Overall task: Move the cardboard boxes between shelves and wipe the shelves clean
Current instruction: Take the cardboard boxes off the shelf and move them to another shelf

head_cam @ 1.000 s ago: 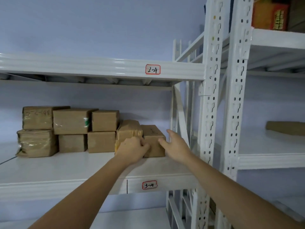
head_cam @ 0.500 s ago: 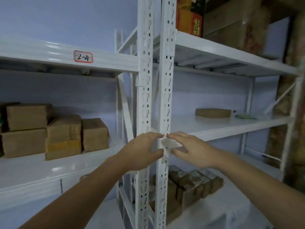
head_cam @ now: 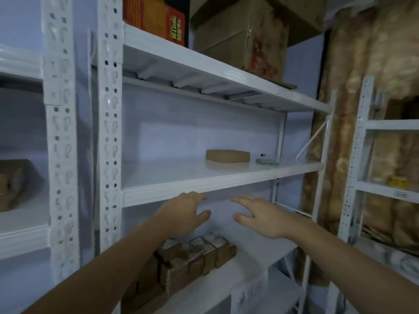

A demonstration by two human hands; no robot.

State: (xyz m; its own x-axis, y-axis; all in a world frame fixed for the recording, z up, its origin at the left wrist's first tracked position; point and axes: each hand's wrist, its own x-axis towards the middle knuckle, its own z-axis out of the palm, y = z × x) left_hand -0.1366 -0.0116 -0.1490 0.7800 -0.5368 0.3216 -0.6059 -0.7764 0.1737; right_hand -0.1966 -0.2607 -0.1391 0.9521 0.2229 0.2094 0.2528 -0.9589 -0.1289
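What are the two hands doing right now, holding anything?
Left hand: open, fingers loosely bent, holding nothing.
Right hand: open, fingers stretched out, holding nothing.

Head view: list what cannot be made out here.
- Label on the far-right shelf edge: too small and blurred to read.
- Greenish item beside the flat box: too small to identify.
- Lower boxes: partly hidden by the left hand and forearm.
- Top boxes: cut off by the upper edge.
- Box at the left: cut off by the edge, blurred.
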